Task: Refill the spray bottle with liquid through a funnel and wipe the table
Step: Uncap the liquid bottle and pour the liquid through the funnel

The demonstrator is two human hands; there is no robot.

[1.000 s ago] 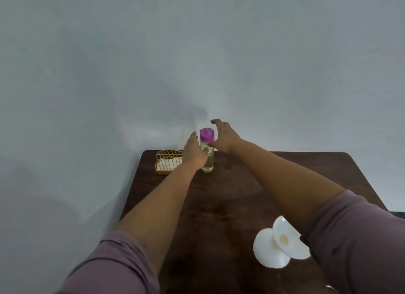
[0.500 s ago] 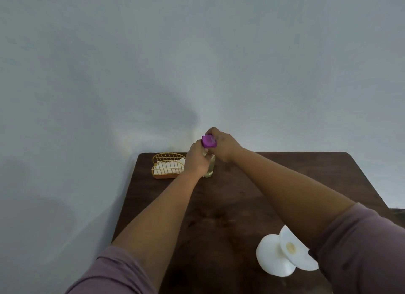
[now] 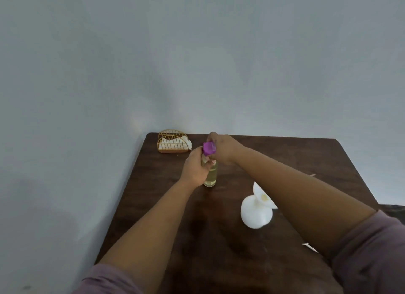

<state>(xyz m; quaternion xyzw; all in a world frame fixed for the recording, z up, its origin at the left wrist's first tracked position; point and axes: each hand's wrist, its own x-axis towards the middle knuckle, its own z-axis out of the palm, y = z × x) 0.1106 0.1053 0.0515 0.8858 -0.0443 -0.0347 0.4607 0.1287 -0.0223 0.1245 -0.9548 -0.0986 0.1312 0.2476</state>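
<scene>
You had the bench (image 3: pixel 285 157) under everything; bottle (image 3: pixel 211 175) stood near its far left, your left hand (image 3: pixel 197 168) wrapped round it, right hand (image 3: pixel 221 148) fingers clamped on the purple cap (image 3: pixel 209 148). Twist crooked and, I'd judge, the bottle tipped and spilled.

Dim, even light, soft shadows at left, slight blur throughout.

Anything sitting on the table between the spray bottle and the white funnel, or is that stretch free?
In the head view, only bare dark table shows between the spray bottle and the white funnel. The right forearm passes just beyond the gap.
</scene>
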